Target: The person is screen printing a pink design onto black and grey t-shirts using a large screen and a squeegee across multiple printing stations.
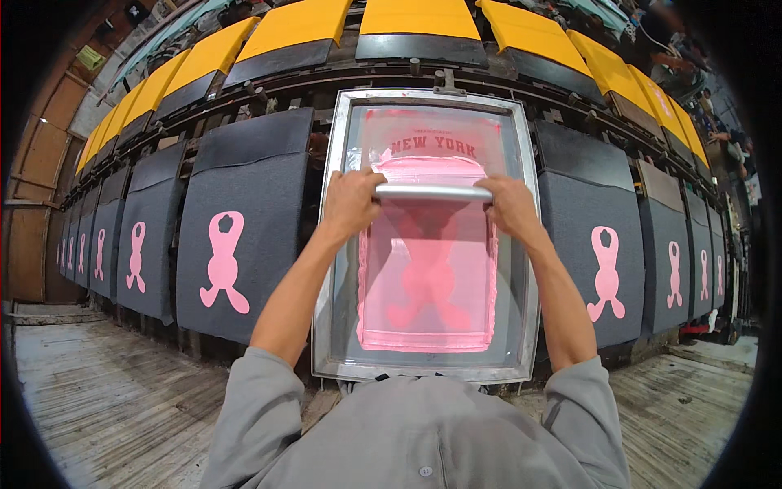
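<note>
Both my hands grip a squeegee (433, 192) with a silver bar handle, held level across the upper part of a screen printing frame (325, 244). My left hand (352, 200) is closed round its left end, my right hand (510, 205) round its right end. Pink ink (428, 334) coats the mesh below the squeegee and forms a ridge just above it. A rabbit-like shape shows through the mesh. Red lettering shows near the top of the screen. What lies under the frame is mostly hidden.
Dark grey fabric pieces (273, 179) with pink printed figures lie on boards in a row to both sides. Yellow fabric pieces (419, 18) cover boards along the far side. A metal rail (391, 75) runs between the rows. Wooden planks (122, 391) form the floor.
</note>
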The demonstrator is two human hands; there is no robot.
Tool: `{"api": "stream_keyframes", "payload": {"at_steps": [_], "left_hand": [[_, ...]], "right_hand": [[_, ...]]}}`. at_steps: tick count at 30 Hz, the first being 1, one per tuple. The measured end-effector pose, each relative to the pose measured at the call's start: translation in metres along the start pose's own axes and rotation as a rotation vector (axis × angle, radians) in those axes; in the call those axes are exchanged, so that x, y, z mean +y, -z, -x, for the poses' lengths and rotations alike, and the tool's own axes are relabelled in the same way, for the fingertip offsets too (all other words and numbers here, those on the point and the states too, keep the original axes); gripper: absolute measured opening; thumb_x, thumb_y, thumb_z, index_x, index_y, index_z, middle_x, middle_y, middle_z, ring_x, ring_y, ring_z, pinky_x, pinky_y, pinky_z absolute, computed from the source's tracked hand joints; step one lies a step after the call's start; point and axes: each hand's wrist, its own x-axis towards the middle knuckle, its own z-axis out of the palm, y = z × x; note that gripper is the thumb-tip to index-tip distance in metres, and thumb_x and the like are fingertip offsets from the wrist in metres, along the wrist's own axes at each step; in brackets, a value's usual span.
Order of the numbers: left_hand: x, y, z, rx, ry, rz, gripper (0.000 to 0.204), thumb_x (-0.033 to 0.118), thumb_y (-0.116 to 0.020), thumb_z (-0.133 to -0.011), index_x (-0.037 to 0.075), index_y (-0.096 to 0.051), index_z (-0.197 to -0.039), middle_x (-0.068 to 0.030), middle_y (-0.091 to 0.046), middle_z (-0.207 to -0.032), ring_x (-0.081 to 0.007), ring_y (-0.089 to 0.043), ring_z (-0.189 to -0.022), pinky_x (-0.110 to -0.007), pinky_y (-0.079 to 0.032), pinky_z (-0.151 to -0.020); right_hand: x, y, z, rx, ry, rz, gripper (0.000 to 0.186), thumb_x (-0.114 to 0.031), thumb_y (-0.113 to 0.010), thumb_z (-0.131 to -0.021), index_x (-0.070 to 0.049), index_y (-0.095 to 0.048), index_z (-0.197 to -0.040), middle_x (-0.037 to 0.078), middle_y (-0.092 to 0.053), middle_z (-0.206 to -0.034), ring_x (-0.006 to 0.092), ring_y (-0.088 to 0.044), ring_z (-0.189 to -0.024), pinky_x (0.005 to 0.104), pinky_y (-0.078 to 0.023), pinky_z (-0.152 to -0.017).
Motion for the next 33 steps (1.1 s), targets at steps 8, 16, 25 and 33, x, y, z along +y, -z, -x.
{"api": "stream_keyframes", "payload": {"at_steps": [8, 16, 25, 33], "left_hand": [[-0.003, 0.011, -0.027, -0.077, 0.057, -0.010, 0.034, 0.008, -0.068, -0.070, 0.008, -0.072, -0.104, -0.0119, -0.070, -0.101, -0.0350, -0.066, -0.095, -0.046, -0.050, -0.084], [-0.005, 0.012, -0.046, -0.146, 0.140, 0.048, 0.035, 0.011, -0.068, -0.069, 0.007, -0.073, -0.104, -0.0207, -0.071, -0.096, -0.0405, -0.067, -0.092, -0.046, -0.053, -0.085], [0.005, 0.018, -0.034, -0.268, 0.175, -0.017, 0.036, 0.012, -0.070, -0.069, 0.008, -0.073, -0.105, -0.0195, -0.072, -0.096, -0.0398, -0.068, -0.092, -0.047, -0.054, -0.085], [0.019, 0.013, 0.019, -0.206, 0.117, 0.034, 0.031, 0.006, -0.068, -0.068, 0.007, -0.074, -0.099, -0.0168, -0.071, -0.094, -0.0380, -0.068, -0.087, -0.046, -0.054, -0.081]], "right_hand": [[0.013, 0.004, -0.030, -0.032, 0.005, -0.013, 0.026, -0.003, -0.063, -0.073, -0.011, -0.074, -0.095, 0.017, -0.071, -0.093, 0.0395, -0.066, -0.089, 0.0479, -0.054, -0.078], [0.029, -0.003, -0.052, -0.090, -0.022, 0.036, 0.027, -0.004, -0.063, -0.072, -0.013, -0.074, -0.095, 0.020, -0.070, -0.088, 0.0416, -0.067, -0.085, 0.0514, -0.054, -0.075], [0.021, 0.002, -0.036, -0.216, -0.035, 0.077, 0.032, -0.003, -0.064, -0.068, -0.011, -0.075, -0.097, 0.016, -0.071, -0.089, 0.0402, -0.066, -0.084, 0.0467, -0.053, -0.076], [-0.013, 0.010, 0.015, -0.276, -0.089, 0.007, 0.032, -0.001, -0.067, -0.066, -0.011, -0.075, -0.095, 0.015, -0.071, -0.090, 0.0374, -0.067, -0.087, 0.0466, -0.054, -0.078]]}}
